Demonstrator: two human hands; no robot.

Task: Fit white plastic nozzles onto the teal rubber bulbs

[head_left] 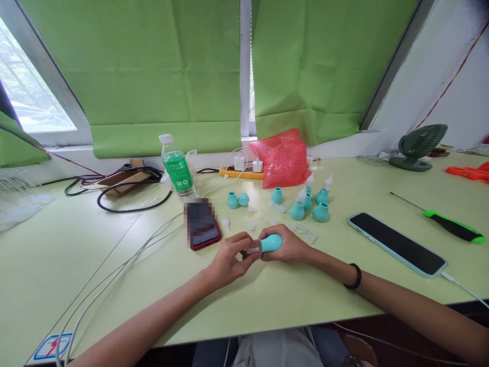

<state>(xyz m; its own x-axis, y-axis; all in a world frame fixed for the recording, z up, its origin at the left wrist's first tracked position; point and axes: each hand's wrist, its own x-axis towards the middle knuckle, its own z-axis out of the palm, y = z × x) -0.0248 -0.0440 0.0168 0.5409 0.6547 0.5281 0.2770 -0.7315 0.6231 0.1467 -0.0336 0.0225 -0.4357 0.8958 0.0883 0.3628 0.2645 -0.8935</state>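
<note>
the red phone's [202, 225] screen is blurred out; fingers [244, 253] hide the teal bulb's [271, 242] clear tip.

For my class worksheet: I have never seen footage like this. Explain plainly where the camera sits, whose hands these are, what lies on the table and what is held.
No machine here: a person wears a camera on the head, so the picture looks forward and down at their own bare hands. The right hand grips a small teal rubber bulb; the left hand pinches the clear plastic tip at its end. On the pale green table are more teal bulbs, a phone in a red case, a phone in a light blue case, a green-handled screwdriver and a green-labelled water bottle.
</note>
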